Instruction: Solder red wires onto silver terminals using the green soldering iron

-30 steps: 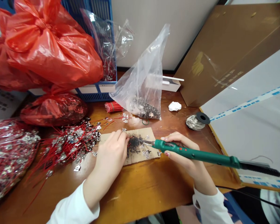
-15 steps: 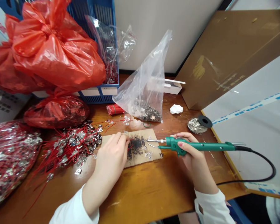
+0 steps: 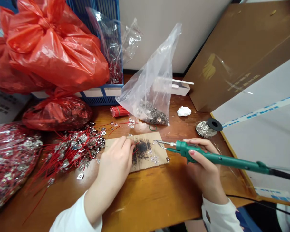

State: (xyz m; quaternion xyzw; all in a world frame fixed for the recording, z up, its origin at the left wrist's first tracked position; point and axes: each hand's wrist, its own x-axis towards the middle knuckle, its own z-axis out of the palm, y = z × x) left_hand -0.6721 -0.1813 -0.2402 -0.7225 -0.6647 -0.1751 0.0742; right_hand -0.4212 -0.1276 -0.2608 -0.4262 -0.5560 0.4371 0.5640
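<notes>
Soldering iron (image 3: 222, 159) with a green handle sits in the right hand (image 3: 204, 161), fingers curled around the grip like a pen, its metal tip held just above the edge of a piece of cardboard (image 3: 158, 153) on a wooden surface (image 3: 147, 199). Left hand (image 3: 116, 158) rests on the cardboard at 9 o'clock from the tip, fingertips pressed together and pinching what appears to be a red wire (image 3: 135, 151) beside a scorched black patch (image 3: 142, 149). Small metal tabs (image 3: 154, 159) lie loose on the cardboard between the patch and the tip. At 9 o'clock from the cardboard, a heap of red wires with metal tabs (image 3: 72, 148) spreads beside a shiny red bag of the same (image 3: 11, 158). Clear plastic bag (image 3: 152, 93) holding dark metal bits stands at 12 o'clock, next to a tied bundle of red wires (image 3: 118, 111). Spool of solder wire (image 3: 204, 129) sits at 2 o'clock, and a white sponge (image 3: 184, 111) lies near it. Red plastic bags (image 3: 53, 48) are piled at 11 o'clock against a blue wire rack (image 3: 99, 100).
</notes>
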